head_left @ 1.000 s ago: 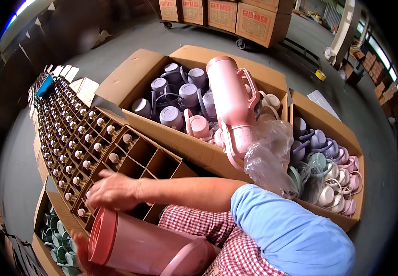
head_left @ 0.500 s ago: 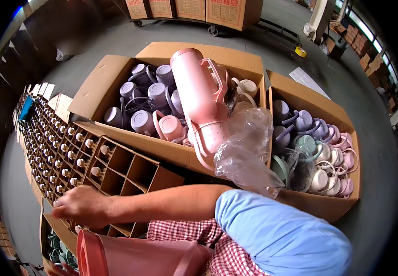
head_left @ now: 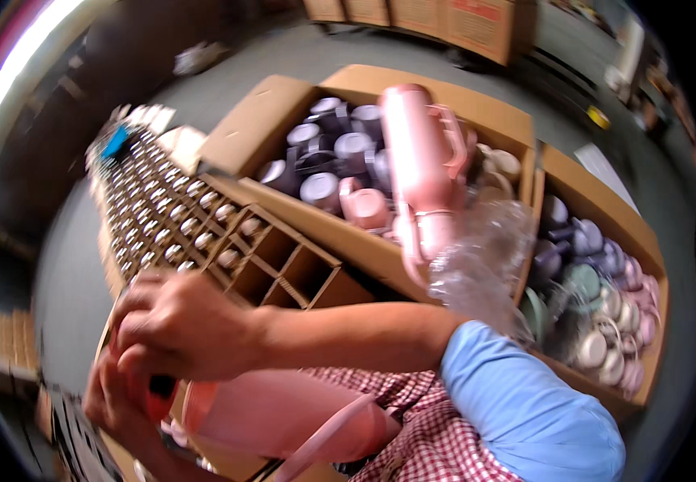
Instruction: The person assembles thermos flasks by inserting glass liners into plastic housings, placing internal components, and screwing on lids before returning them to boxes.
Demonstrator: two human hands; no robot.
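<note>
Right hand curled over the top end of a pink jug, fingers bent and gripping a reddish lid there. Left hand underneath the same end, fingers wrapped around the lid's lower side, touching the right hand. Blurred here, so exact finger placement not clear. Jug lying tilted across the lap on red checked cloth, its strap-like handle angled toward the lower edge of the view. Right forearm reaching across from a light blue sleeve.

Just behind the hands, a cardboard divider tray with several open cells at its near corner, the rest filled with rows of small capped items. Beyond that, a large open carton holding purple and grey lids, with a tall pink flask standing upright at its right edge. Crumpled clear plastic wrap just below the flask. At the right, a second carton packed with mixed pastel cups. More sealed boxes at the far end of the floor.
</note>
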